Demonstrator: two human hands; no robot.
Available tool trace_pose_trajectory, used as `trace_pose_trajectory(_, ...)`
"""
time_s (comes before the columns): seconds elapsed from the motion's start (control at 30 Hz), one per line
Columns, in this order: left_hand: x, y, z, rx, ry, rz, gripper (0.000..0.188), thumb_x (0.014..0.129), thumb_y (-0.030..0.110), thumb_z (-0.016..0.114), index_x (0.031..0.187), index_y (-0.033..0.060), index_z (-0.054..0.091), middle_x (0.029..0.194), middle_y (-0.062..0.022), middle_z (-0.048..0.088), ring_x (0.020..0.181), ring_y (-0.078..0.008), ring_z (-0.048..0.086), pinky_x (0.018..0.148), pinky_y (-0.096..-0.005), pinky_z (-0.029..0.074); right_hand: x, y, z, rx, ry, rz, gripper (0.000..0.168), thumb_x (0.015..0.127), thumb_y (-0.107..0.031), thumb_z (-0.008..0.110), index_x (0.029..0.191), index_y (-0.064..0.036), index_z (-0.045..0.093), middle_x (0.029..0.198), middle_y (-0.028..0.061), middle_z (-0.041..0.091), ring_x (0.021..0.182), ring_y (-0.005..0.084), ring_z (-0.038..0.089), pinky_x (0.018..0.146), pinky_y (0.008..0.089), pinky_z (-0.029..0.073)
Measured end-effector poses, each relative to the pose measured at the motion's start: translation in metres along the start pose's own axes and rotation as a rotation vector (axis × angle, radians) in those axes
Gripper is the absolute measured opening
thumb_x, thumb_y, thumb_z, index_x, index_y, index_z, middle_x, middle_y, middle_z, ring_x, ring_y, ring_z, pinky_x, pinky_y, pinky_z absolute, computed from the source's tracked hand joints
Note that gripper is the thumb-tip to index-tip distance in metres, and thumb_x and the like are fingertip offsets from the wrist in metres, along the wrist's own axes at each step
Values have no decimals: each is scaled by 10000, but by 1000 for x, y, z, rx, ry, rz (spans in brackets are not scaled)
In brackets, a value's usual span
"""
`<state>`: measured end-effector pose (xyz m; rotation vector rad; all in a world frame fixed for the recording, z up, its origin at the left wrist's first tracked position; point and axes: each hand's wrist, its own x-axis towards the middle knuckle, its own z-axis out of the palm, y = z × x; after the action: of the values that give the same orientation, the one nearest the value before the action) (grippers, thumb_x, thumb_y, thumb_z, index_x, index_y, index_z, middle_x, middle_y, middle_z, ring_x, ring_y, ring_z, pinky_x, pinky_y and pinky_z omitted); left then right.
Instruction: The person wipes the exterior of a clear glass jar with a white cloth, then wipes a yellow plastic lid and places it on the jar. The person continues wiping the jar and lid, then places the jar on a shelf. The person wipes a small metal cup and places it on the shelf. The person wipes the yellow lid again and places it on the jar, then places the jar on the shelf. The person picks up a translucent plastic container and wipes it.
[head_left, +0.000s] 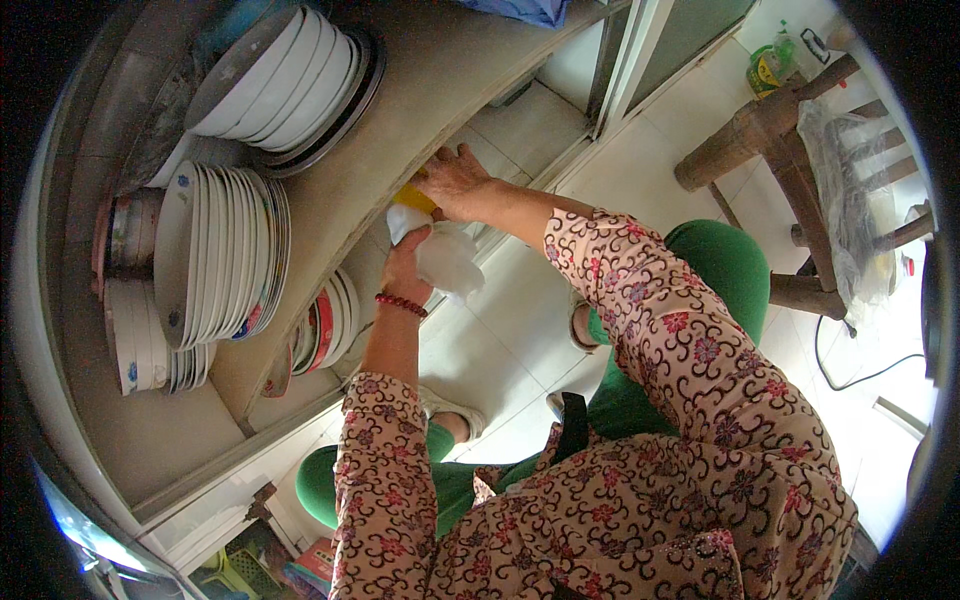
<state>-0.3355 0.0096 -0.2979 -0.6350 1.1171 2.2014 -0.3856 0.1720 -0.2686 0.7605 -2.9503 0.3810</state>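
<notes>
My left hand (407, 262), with a red bead bracelet at its wrist, grips a crumpled white sheet (450, 260), thin cloth or paper. Part of the sheet stands up above the thumb, and the rest hangs to the right. Just beyond it, my right hand (459, 182) reaches under the edge of a cabinet shelf (330, 199). A yellow object (415, 198) lies against the right hand's fingers and seems held there. Its kind is unclear, as the hand and the shelf edge cover part of it. Both hands are close together at the lower compartment's opening.
On the shelf stand stacked white bowls (277, 82) and a row of plates (225, 255) on edge. More dishes (326, 322) sit in the lower compartment. A sliding door frame (626, 67) borders the opening. At right are a wooden stool (787, 142), a plastic bag (847, 202) and a green bottle (769, 66).
</notes>
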Motion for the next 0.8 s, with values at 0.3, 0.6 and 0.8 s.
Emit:
trace_pose_trajectory(0.3,-2,-9,4,100,60,50,341,755,86,589,1090,71,524,943,-79,588,871,-259,575,749,-404,483,8,7,-9,92,-138,112,399,699,-291,619,1043,-93,588,1108,138,554,1013,317,525,845,546,336)
trace_pose_trajectory(0.6,0,-6,-6,69,-38,-43,298,757,100,591,1051,79,546,938,-66,595,857,-254,579,759,-406,483,3,11,8,473,82,280,623,707,-503,607,1111,-34,538,1067,153,572,960,320,559,826,575,366)
trace_pose_trajectory(0.8,0,-13,-6,81,-37,-4,298,745,85,592,1039,62,545,948,-74,599,855,-244,582,748,-384,489,-1,-7,2,465,-115,394,749,704,-565,594,1192,-13,460,1142,160,533,996,333,553,819,647,344)
